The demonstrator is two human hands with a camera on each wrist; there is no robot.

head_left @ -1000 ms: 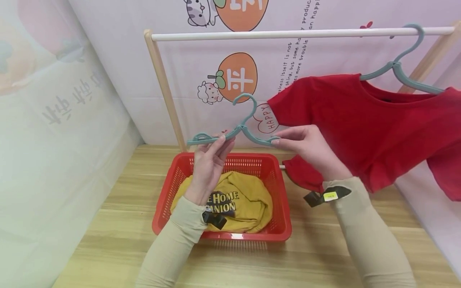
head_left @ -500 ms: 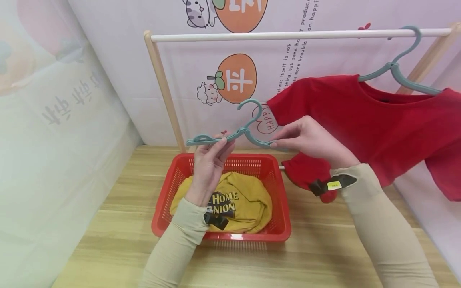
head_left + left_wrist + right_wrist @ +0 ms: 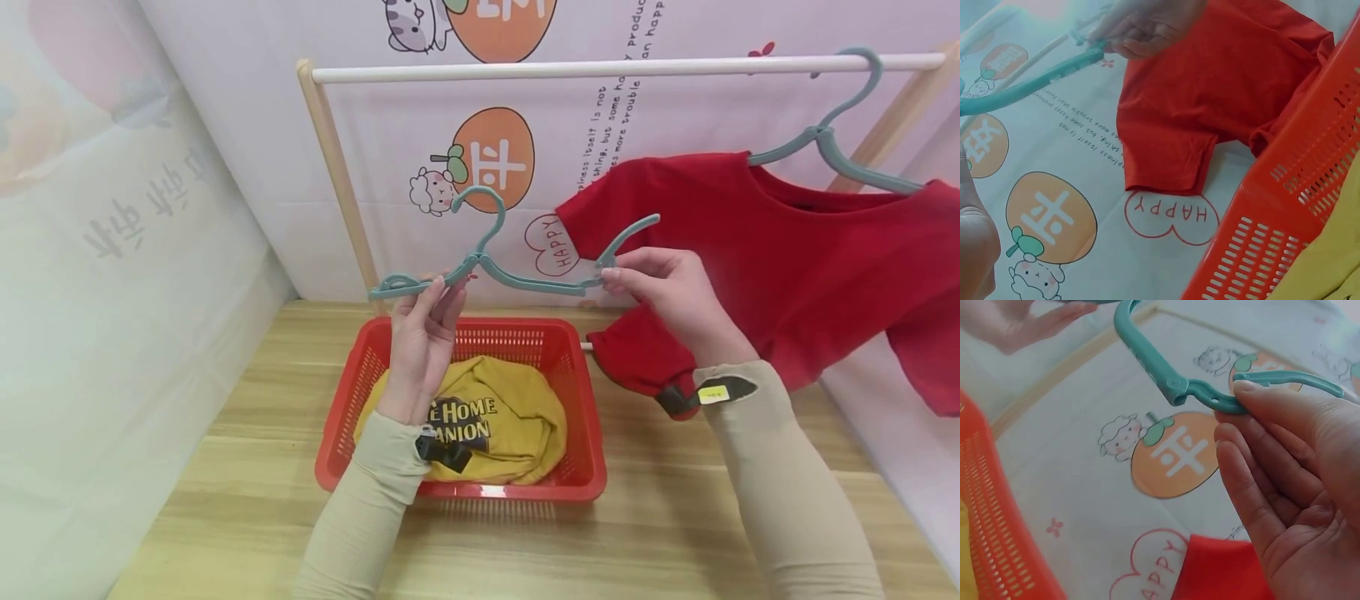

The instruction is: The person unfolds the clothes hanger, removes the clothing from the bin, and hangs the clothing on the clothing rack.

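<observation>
A teal folding clothes hanger (image 3: 532,286) is held up above the basket, its hook upward. My left hand (image 3: 422,346) grips its left arm, where the end piece looks folded back. At the other end, my right hand (image 3: 678,296) pinches the hanger's right end piece between thumb and fingers. In the right wrist view, the jointed end of the hanger (image 3: 1159,365) is pulled out and part of it angles up past my thumb. The left wrist view shows the right arm of the hanger (image 3: 1035,86) stretching between both hands.
Below the hands, a red plastic basket (image 3: 592,433) holds a folded yellow garment (image 3: 517,417) with lettering. A rack with a white rail (image 3: 570,71) stands behind. On its right, a red T-shirt (image 3: 720,242) hangs from a teal hanger (image 3: 870,175), close to my right hand.
My right hand has moved right and drawn out the hanger's right end piece, which now points up and outward. The left hand and the hook have shifted slightly left.
</observation>
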